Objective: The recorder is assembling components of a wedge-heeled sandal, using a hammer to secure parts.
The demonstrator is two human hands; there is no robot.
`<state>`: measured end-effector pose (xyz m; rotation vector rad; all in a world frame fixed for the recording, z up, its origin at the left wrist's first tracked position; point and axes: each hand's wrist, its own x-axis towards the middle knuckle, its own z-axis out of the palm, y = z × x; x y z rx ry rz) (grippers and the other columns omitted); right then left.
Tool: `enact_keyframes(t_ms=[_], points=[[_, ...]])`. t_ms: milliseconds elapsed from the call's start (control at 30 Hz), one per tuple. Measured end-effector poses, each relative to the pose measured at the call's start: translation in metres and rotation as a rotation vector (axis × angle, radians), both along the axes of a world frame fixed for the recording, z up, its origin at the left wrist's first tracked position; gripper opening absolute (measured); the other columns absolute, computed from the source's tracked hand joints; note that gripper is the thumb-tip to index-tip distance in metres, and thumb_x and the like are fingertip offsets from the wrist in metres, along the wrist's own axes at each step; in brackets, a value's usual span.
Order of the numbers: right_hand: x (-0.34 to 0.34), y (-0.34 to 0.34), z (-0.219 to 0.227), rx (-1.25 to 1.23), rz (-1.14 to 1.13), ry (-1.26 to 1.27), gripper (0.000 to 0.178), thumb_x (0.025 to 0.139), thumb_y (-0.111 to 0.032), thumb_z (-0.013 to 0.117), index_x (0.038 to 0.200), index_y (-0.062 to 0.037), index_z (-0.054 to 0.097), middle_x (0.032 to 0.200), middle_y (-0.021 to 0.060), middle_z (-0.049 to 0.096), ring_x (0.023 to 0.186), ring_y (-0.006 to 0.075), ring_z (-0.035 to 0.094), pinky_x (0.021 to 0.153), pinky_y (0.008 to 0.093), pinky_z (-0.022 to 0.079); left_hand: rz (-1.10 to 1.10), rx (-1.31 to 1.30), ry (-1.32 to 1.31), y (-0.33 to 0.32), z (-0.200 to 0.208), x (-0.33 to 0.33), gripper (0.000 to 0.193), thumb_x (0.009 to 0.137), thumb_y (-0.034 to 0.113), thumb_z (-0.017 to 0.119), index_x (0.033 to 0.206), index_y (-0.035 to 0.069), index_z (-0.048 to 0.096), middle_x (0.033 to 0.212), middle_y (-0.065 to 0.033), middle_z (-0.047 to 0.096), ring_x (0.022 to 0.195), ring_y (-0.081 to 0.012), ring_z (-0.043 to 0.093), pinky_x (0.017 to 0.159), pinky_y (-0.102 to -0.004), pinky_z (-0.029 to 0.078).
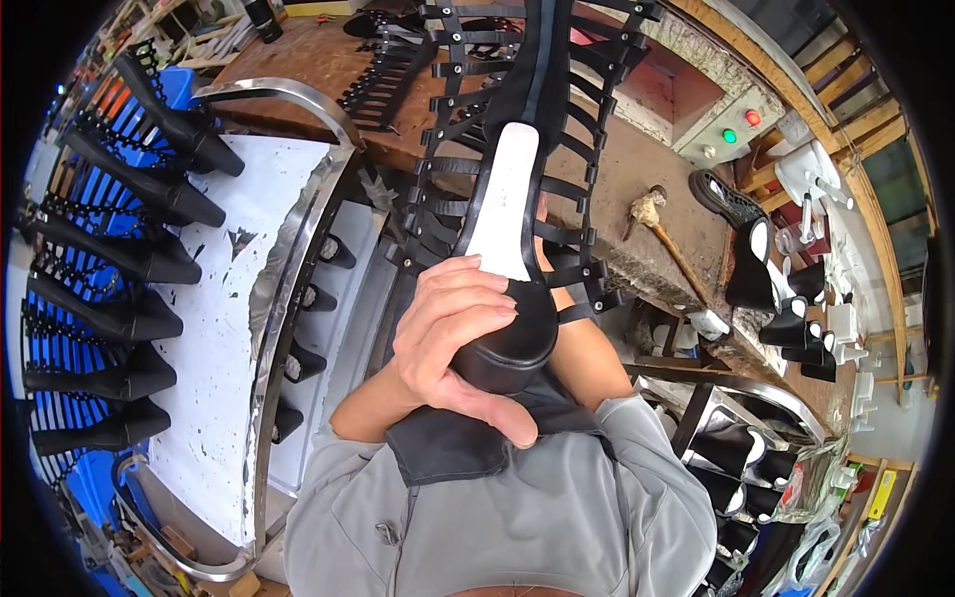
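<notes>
A tall black strappy sandal boot [532, 318] is held up in front of my chest, its rounded end toward me. Along its middle runs a white insole-shaped strip [502, 219]. Black straps with metal studs spread out on both sides. My left hand [453, 328] is closed around the rounded end from the left, fingers on top beside the strip and thumb at the near edge. Behind the boot, my right hand [541, 211] grips it from the far side; only a little of its fingers shows, the rest being hidden.
Several black heeled boots [119, 318] line a white-topped metal rack [239, 199] at the left. A hammer [667, 239] lies on the workbench [637, 164], near a panel with red and green buttons [729, 135]. Black wedge shoes [751, 269] stand at the right.
</notes>
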<state>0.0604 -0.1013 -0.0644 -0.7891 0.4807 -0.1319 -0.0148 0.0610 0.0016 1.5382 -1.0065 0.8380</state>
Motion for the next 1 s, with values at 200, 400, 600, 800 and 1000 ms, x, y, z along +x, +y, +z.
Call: enact_keyframes(t_ms=[200,400,600,800,1000], points=[[-0.018,0.021,-0.008,0.079,0.164,-0.094,0.040,0.094,-0.041,0.054,0.120,-0.0107,0.057,0.104,0.0046,0.066,0.093,0.0177,0.064,0.082,0.0355,0.054,0.005,-0.077,-0.023,0.002,-0.003,-0.001,0.115,0.044,0.074,0.075,0.122,-0.005,0.044,0.102,-0.0169,0.065,0.095,-0.0340,0.064,0.092,-0.0496,0.045],[-0.046,0.018,-0.016,0.148,0.332,-0.172,0.042,0.094,-0.042,0.053,0.121,-0.0106,0.056,0.105,0.0048,0.065,0.093,0.0178,0.064,0.083,0.0354,0.054,-0.004,-0.137,-0.073,0.006,-0.002,-0.011,0.137,0.046,0.069,0.078,0.141,-0.006,0.013,0.106,-0.0208,0.065,0.100,-0.0364,0.064,0.098,-0.0516,0.040],[0.002,0.031,-0.019,0.224,0.459,-0.239,0.043,0.094,-0.044,0.053,0.122,-0.0106,0.056,0.106,0.0051,0.065,0.094,0.0179,0.064,0.083,0.0353,0.053,0.051,-0.083,-0.056,0.015,0.012,-0.015,0.113,0.050,0.068,0.078,0.126,-0.007,0.041,0.098,-0.0165,0.066,0.092,-0.0329,0.065,0.088,-0.0463,0.048],[-0.038,0.037,-0.031,0.322,0.536,-0.342,0.045,0.094,-0.045,0.052,0.123,-0.0105,0.055,0.106,0.0053,0.065,0.095,0.0181,0.064,0.084,0.0353,0.053,0.126,0.006,-0.152,0.019,0.007,-0.019,0.091,0.048,0.069,0.080,0.101,-0.002,0.056,0.088,-0.0110,0.061,0.074,-0.0264,0.064,0.064,-0.0366,0.054],[-0.003,0.045,-0.034,0.449,0.608,-0.452,0.046,0.094,-0.046,0.052,0.124,-0.0105,0.055,0.107,0.0055,0.065,0.096,0.0182,0.064,0.085,0.0352,0.053,0.069,0.044,-0.106,0.028,0.004,-0.007,0.080,0.058,0.058,0.084,0.101,-0.003,0.056,0.084,-0.0117,0.061,0.070,-0.0261,0.062,0.062,-0.0348,0.052]])
